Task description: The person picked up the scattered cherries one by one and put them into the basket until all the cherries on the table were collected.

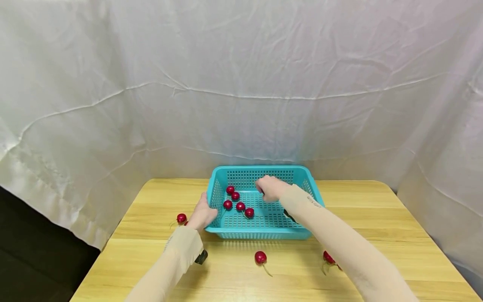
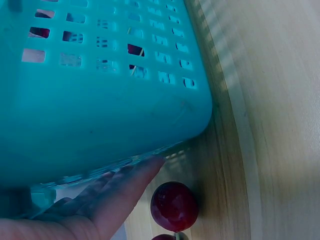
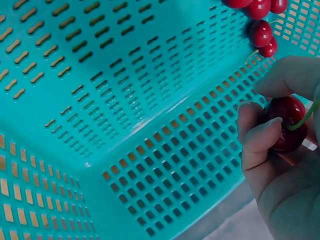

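Note:
A turquoise plastic basket [image 1: 264, 234] with slotted walls stands on the wooden table. Several red cherries [image 1: 240, 206] with stems lie in its left half. My right hand [image 1: 272, 188] is over the basket's inside, toward the back. In the right wrist view, its curled fingers hold a dark red cherry [image 3: 286, 131] with a green stem. At the basket's left side, my left hand [image 1: 202, 213] touches the outer wall; in the left wrist view the fingers [image 2: 127, 192] lie fairly straight along it. Beside that hand a cherry [image 2: 174, 206] lies on the table.
One cherry [image 1: 260, 257] with a long stem lies before the basket. More cherries [image 1: 328, 257] are partly hidden by the right forearm, and another cherry [image 1: 181, 218] lies left of the basket. A pale curtain [image 1: 234, 105] hangs behind the wooden table [image 1: 362, 209].

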{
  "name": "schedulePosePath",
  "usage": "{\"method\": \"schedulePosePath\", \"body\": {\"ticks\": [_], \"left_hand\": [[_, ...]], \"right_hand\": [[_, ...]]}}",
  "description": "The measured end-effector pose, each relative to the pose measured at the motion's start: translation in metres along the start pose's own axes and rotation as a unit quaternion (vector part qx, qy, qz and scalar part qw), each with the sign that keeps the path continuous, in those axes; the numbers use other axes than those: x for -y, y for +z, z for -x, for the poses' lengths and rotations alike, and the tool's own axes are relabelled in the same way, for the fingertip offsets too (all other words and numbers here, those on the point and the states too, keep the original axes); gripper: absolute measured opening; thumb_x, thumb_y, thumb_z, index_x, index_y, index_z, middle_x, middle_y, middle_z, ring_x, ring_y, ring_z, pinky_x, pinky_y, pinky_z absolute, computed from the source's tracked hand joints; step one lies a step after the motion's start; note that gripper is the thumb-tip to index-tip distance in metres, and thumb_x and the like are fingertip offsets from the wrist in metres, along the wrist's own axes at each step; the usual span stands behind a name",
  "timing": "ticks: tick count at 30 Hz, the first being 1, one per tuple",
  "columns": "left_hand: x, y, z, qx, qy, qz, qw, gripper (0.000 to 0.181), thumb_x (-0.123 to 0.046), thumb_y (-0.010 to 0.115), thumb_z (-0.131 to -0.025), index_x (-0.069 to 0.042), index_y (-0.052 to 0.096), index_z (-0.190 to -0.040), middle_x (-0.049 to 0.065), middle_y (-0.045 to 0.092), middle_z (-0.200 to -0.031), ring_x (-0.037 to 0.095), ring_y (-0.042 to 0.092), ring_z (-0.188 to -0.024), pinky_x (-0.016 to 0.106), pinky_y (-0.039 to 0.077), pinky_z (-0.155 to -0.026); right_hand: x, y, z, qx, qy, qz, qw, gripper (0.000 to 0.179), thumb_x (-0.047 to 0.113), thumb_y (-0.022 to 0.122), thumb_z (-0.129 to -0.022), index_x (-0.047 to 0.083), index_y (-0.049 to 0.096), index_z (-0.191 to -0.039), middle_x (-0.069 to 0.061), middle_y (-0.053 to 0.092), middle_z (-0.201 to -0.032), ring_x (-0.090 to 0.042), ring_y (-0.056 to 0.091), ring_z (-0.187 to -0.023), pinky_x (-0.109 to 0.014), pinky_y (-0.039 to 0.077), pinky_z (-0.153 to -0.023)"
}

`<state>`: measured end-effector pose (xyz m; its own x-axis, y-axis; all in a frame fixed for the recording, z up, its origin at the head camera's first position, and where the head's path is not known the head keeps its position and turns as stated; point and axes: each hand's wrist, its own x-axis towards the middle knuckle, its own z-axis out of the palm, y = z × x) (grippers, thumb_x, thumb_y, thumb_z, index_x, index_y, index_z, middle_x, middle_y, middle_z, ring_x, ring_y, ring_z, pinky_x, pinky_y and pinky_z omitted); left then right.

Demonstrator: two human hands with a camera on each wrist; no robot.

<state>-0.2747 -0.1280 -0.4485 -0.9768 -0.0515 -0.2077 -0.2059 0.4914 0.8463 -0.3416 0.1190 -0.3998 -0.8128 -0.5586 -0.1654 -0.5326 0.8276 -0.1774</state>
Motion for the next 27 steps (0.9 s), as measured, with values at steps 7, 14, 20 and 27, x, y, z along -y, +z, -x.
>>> {"method": "schedulePosePath", "body": {"ticks": [7,14,20,27], "left_hand": [[0.0,0.0,0.0,-0.001,-0.002,0.0,1.0,0.075,0.006,0.054,-0.089,-0.009,0.021,-0.156,0.023,0.042,-0.153,0.043,0.045,-0.137,0.066,0.039,-0.112],[0.001,-0.001,0.001,-0.004,-0.001,-0.003,1.0,0.074,0.006,0.053,-0.09,-0.009,0.022,-0.155,0.023,0.043,-0.152,0.043,0.046,-0.137,0.066,0.039,-0.112],[0.0,-0.001,0.001,-0.004,-0.002,-0.002,1.0,0.076,0.006,0.054,-0.09,-0.009,0.02,-0.156,0.023,0.042,-0.153,0.044,0.044,-0.138,0.066,0.037,-0.113],[0.0,-0.001,0.0,-0.001,-0.005,0.003,1.0,0.077,0.006,0.054,-0.09,-0.009,0.019,-0.157,0.023,0.04,-0.155,0.044,0.043,-0.139,0.067,0.036,-0.113]], "right_hand": [[0.0,0.01,-0.008,0.011,0.014,0.0,0.9998,0.018,-0.004,0.063,-0.088,0.012,0.056,-0.087,-0.003,0.052,-0.077,-0.017,0.04,-0.067,-0.032,0.037,-0.064],[0.004,0.015,-0.011,0.028,0.014,0.005,0.9995,0.016,-0.002,0.064,-0.089,0.005,0.064,-0.103,-0.004,0.056,-0.081,-0.017,0.045,-0.068,-0.031,0.04,-0.064],[0.006,0.016,-0.012,0.033,0.021,0.004,0.9992,0.019,0.0,0.065,-0.089,0.006,0.063,-0.107,-0.006,0.059,-0.084,-0.017,0.048,-0.07,-0.031,0.042,-0.064],[0.008,0.014,-0.012,0.037,0.031,-0.004,0.9988,0.044,0.002,0.065,-0.091,0.006,0.059,-0.134,-0.015,0.065,-0.127,-0.025,0.064,-0.095,-0.034,0.051,-0.074]]}}
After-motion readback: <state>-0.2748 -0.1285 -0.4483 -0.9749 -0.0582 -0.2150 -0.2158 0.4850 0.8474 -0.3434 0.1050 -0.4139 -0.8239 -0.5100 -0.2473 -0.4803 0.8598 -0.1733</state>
